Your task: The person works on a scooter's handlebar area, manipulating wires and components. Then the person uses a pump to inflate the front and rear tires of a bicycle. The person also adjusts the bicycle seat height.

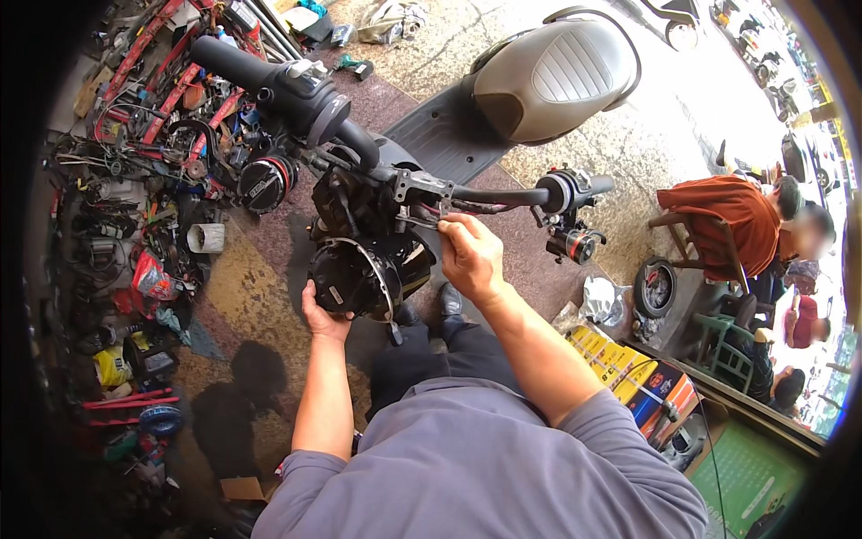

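Note:
A black round headlight housing with a metal rim hangs in front of the handlebar of an electric scooter. My left hand supports it from the lower left, thumb up along its side and fingers partly hidden beneath. Above the housing, my right hand pinches the right end of a small metal bracket. A drilled silver plate sits just beyond, at the middle of the handlebar. Dark parts and wires crowd the steering stem behind the housing.
Beyond the handlebar lie the footboard and brown seat. Heaped parts and tools line the left. At right are a small wheel, yellow boxes and seated people. A lamp hangs by the left grip.

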A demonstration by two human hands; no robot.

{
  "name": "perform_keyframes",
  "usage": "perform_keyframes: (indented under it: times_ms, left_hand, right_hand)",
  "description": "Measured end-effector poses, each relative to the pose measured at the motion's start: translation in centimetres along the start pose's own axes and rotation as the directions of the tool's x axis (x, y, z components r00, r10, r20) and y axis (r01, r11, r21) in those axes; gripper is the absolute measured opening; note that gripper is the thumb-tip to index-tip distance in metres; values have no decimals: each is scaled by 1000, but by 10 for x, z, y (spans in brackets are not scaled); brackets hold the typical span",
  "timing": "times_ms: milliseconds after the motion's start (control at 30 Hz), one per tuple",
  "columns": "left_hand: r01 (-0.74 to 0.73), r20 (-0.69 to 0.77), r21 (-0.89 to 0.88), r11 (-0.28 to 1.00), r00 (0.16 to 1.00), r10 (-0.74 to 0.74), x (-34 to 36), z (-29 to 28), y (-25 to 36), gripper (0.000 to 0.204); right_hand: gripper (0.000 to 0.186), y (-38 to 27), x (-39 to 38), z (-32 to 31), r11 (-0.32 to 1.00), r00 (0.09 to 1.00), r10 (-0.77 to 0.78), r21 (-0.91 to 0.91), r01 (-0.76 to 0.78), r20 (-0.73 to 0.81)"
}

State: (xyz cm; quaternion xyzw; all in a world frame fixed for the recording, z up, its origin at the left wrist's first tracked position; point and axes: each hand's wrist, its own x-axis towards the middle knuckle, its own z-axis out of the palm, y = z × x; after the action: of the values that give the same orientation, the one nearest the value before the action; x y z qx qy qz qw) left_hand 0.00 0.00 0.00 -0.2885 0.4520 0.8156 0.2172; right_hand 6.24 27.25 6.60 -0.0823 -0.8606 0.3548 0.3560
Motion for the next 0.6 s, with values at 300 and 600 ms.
perform_keyframes:
  times_ms: [300, 600]
  left_hand:
    - [49, 7, 21, 999, 999, -49, 3, 3, 2, 56]
    - [52, -22, 60, 997, 998, -51, -1, 2, 1, 56]
  right_hand:
    - [16, 7, 1, 4, 1000, 999, 16, -16, -16, 30]
    - [19, 6, -3, 2, 1000, 999, 31, -2, -31, 39]
